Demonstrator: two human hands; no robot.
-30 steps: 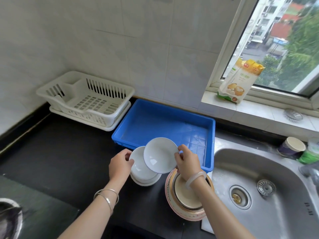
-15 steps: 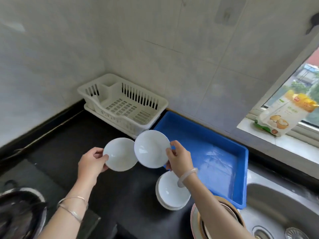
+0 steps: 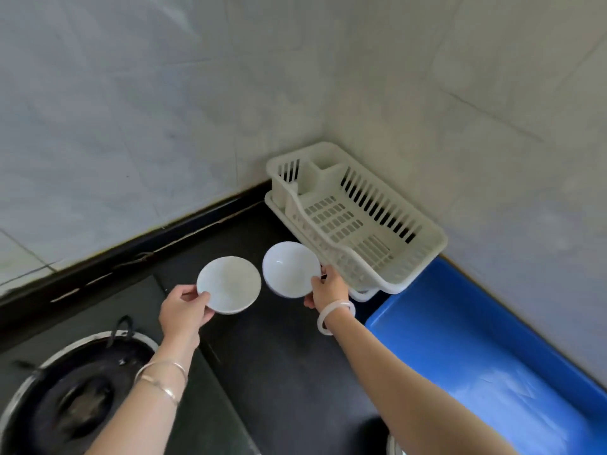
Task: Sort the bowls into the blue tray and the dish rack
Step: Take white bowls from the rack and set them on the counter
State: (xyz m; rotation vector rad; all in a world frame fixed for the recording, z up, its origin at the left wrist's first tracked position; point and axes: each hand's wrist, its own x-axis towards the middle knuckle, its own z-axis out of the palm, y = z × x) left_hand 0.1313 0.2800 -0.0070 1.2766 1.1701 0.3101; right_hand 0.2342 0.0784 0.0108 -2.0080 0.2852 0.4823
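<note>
Head view: left hand (image 3: pixel 184 311) grips a white bowl (image 3: pixel 229 284) by its near rim, right hand (image 3: pixel 328 287) grips a second white bowl (image 3: pixel 290 269) the same way. Both bowls are held above the black counter (image 3: pixel 279 349), side by side, just in front of the empty white dish rack (image 3: pixel 423 244). Blue tray (image 3: pixel 492 356) sits right of the rack, touching it.

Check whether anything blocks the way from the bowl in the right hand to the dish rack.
Nothing visible does. The right hand holds its bowl right beside the empty dish rack, near its front wall.
</note>
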